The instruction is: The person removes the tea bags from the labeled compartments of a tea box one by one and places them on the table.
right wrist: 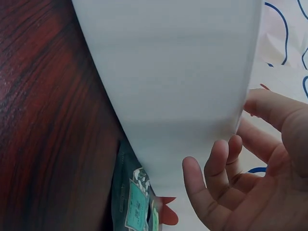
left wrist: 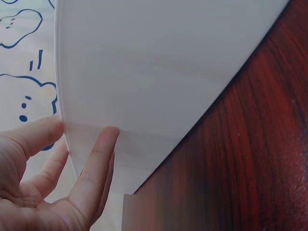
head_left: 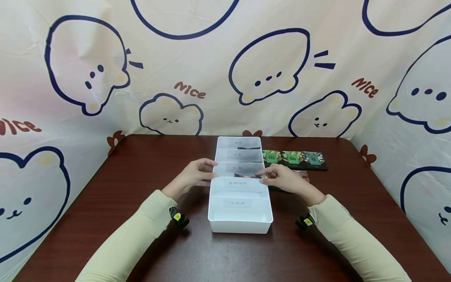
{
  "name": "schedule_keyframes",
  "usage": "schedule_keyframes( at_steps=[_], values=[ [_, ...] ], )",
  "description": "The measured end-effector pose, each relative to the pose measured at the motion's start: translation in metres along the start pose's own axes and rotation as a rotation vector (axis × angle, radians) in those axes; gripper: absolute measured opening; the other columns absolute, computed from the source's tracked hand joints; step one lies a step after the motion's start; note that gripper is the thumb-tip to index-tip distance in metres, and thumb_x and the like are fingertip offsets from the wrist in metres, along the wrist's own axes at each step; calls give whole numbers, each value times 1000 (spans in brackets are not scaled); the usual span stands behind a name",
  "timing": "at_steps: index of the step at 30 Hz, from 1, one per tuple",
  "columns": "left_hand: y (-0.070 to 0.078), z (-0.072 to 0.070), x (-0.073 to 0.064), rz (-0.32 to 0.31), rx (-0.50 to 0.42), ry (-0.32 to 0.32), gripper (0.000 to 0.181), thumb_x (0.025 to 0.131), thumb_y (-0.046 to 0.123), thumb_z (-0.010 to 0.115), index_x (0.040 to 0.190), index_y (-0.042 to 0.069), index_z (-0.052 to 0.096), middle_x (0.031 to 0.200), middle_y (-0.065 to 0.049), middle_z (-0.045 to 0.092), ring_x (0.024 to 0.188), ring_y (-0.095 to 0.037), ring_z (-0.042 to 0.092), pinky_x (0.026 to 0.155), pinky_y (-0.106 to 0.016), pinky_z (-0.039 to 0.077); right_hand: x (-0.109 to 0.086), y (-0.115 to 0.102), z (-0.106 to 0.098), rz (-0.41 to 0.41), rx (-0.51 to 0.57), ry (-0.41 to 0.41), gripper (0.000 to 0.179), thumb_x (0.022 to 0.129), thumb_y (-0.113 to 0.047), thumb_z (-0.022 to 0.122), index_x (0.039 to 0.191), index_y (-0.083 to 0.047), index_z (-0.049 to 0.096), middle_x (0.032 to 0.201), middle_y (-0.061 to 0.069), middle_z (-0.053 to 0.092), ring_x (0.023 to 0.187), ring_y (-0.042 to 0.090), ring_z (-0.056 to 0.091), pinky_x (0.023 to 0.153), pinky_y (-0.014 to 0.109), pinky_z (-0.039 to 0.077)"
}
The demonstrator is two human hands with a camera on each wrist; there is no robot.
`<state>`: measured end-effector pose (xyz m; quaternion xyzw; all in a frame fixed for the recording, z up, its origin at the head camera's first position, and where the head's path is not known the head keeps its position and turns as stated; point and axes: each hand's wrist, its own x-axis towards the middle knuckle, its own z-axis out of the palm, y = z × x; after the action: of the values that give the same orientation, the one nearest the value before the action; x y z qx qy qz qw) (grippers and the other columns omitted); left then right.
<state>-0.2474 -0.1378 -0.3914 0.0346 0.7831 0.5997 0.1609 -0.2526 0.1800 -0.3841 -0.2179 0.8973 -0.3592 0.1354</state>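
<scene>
Between both hands a long white box stands on the table, split into several compartments with printed paper labels on its dividers. The left hand is at the box's left side; in the left wrist view its fingertips lie along the rim and outer wall, fingers fairly straight. On the opposite side, the right hand is at the rim, its index finger reaching over into the third compartment from the back. A dark packet lies there, close by that fingertip. The right hand's other fingers bend loosely outside the wall. Another dark packet shows in the rearmost compartment.
Right of the box, a row of dark packets with green printed fronts lies on the brown table. A reddish packet is partly hidden behind the right hand. A patterned cloth hangs around the table's back and sides.
</scene>
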Motion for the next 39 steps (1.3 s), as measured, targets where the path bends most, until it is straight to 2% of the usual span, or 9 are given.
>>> schedule_keyframes(
  at_steps=[5,11,18,26,32,36,39],
  values=[
    [-1,0,1,1,1,1,44,88,5,69,129,6,55,123,-22,53,96,-27,63,87,-49,56,0,-1,2,21,-27,-2,24,93,-24,66,114,-17,73,94,6,58,77,20,47,63,31,39],
    [0,0,0,-2,-7,0,44,88,6,70,129,7,55,124,-21,53,95,-27,63,88,-50,55,1,-5,3,-10,-84,42,18,92,-21,67,107,-14,75,93,5,57,79,19,50,64,30,41],
    [-1,0,0,4,-14,-4,44,87,6,70,128,7,55,123,-22,54,94,-28,63,86,-48,56,2,-11,4,-33,-159,120,2,87,-20,73,87,-18,75,91,3,58,78,19,52,62,29,43],
    [-1,1,-1,-1,-11,0,43,87,5,70,128,7,56,123,-21,54,95,-28,63,85,-47,57,1,-16,2,-75,-176,201,23,75,-19,83,66,-17,62,76,6,52,64,17,44,56,28,36],
    [-1,0,-1,-4,-7,5,43,87,6,71,128,8,56,123,-21,54,96,-28,63,84,-46,57,-2,-17,-3,-68,-81,189,27,73,-19,85,67,-15,59,83,5,54,72,19,48,60,29,43],
    [-1,-1,-1,-4,-2,7,43,87,7,71,127,8,56,122,-20,54,95,-27,63,84,-46,57,-5,-18,-8,-104,70,179,22,77,-14,82,72,-11,61,98,6,63,85,19,59,71,28,54],
    [0,0,0,-5,-14,-1,44,87,5,70,128,7,55,122,-20,54,95,-27,63,84,-46,57,-9,-22,-14,-161,222,177,19,82,-10,77,77,-6,59,104,8,69,91,18,66,76,28,57]
  ],
)
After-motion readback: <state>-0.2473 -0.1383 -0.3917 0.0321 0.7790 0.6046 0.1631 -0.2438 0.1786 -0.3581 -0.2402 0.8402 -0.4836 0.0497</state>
